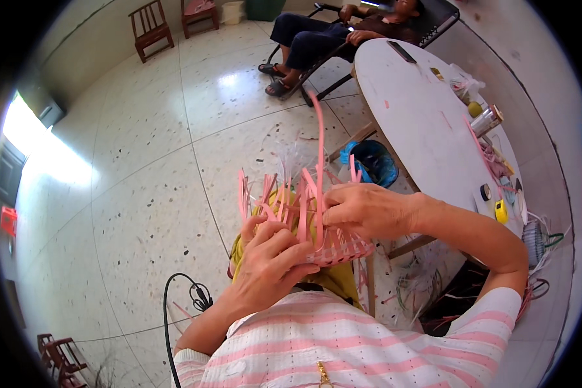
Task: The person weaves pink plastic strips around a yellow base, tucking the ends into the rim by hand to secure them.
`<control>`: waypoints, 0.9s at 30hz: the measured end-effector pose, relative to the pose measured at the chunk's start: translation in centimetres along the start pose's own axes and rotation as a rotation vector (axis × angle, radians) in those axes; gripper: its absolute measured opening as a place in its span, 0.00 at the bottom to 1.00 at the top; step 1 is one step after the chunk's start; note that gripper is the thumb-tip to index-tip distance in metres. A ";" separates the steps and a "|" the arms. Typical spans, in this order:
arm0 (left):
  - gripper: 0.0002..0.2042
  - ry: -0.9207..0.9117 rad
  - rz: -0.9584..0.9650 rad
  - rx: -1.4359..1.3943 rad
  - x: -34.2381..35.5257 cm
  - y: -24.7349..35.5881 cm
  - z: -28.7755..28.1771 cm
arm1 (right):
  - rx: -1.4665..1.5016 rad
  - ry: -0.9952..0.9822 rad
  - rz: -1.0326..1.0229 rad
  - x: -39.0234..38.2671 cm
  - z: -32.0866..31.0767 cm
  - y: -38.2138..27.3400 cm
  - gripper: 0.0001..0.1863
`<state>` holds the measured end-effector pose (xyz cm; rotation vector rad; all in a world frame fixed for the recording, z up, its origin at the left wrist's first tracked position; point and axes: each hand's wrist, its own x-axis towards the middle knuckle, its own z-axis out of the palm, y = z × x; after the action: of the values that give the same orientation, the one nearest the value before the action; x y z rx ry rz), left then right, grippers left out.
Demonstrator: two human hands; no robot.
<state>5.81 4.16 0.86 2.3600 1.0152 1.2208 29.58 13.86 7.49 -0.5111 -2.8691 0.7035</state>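
Note:
A partly woven basket [344, 248] of pink and pale plastic strips rests on my lap, over yellow-green cloth [338, 279]. Loose strip ends stand up along its far side. My left hand [268, 258] is closed on the basket's left edge, its fingers curled over the weave. At the right, my right hand [372, 210] pinches among the upright strips, thumb and fingers together. One long pink strip [321, 139] rises beside these fingers and arches away from me. The exact grip of the right fingertips is partly hidden by the strips.
To the right is a white oval table [410, 116] bearing a yellow tape measure [500, 211], a tape roll [485, 192] and a metal can [486, 121]. A blue-lined bin [375, 163] stands beside it. Beyond, a person reclines in a folding chair [333, 61]. A black cable [168, 317] hangs at my left.

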 end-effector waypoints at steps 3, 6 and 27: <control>0.18 0.007 -0.006 0.008 -0.1 -0.2 0.0 | 0.061 -0.098 0.029 0.9 -0.6 0.0 0.05; 0.18 0.023 -0.017 0.032 -0.2 -0.3 -0.1 | -0.049 -0.176 0.050 2.2 -1.9 -1.4 0.06; 0.15 0.055 -0.033 0.030 -0.1 -0.6 0.2 | -0.856 -0.111 -0.108 3.2 -0.3 -5.6 0.11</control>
<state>5.68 4.55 0.38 2.3345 1.0935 1.2728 25.04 10.48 10.55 -0.3923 -3.1542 -0.5755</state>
